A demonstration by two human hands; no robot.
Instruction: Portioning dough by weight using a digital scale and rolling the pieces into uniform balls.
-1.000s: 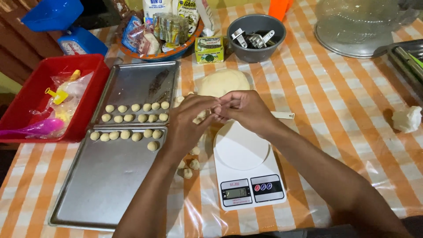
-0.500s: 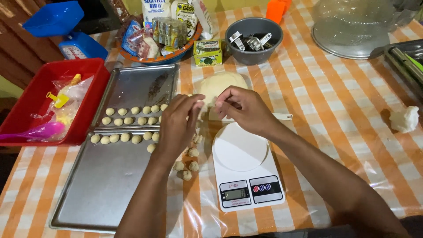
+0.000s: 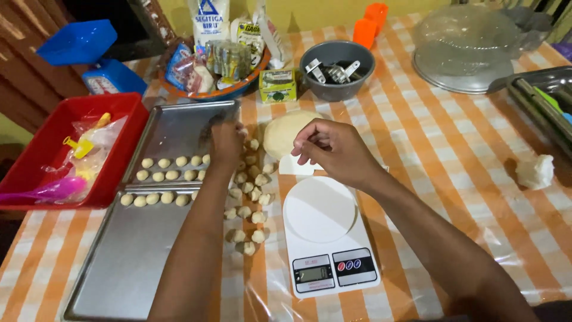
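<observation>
Placing step, judging by layout: left hand [image 3: 226, 142] mid-frame over metal tray [image 3: 137, 262] by dough-ball rows [image 3: 170, 162], grip state unclear; right hand [image 3: 330, 149] curled loosely, empty, beside dough lump [image 3: 285, 132] above white scale [image 3: 326, 235]; next probably pinching dough.

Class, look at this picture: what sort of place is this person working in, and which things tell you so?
Most likely a home kitchen or dining table set up for baking. A metal baking tray holds rows of small dough balls, a white digital kitchen scale stands beside it, and a large dough lump lies on the orange checked tablecloth.
</observation>
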